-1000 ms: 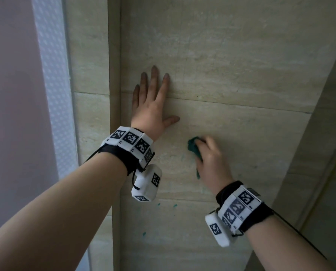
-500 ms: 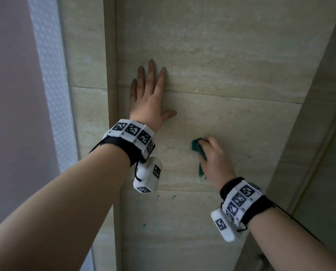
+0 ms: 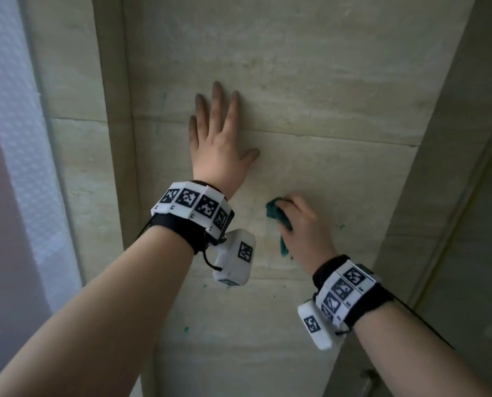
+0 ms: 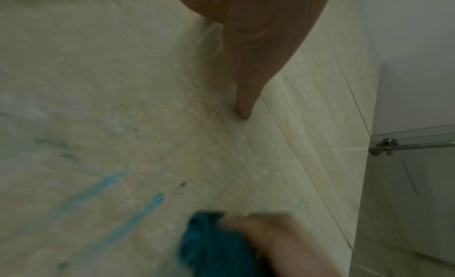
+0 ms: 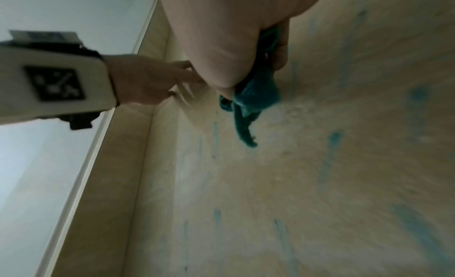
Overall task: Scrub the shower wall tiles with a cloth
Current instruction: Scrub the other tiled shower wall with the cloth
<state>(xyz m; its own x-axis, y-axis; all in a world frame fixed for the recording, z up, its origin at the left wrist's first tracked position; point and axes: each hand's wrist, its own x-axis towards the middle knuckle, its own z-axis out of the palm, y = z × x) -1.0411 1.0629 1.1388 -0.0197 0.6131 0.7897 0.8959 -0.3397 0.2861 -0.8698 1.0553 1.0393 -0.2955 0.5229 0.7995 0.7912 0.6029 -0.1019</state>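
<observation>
Beige shower wall tiles (image 3: 310, 81) fill the space ahead, flecked with teal marks (image 5: 332, 139). Her right hand (image 3: 304, 227) has its grip bunched round a small teal cloth (image 3: 276, 216), pressed to the tile; the left hand (image 3: 219, 144) lies flat, fingers straight, bracing above. On a wet tile that bracing palm could slide, and so little cloth may just smear the streaks. Only the wrist views show the long blue runs; only the left wrist view catches the glass door hinge (image 4: 382, 146).
</observation>
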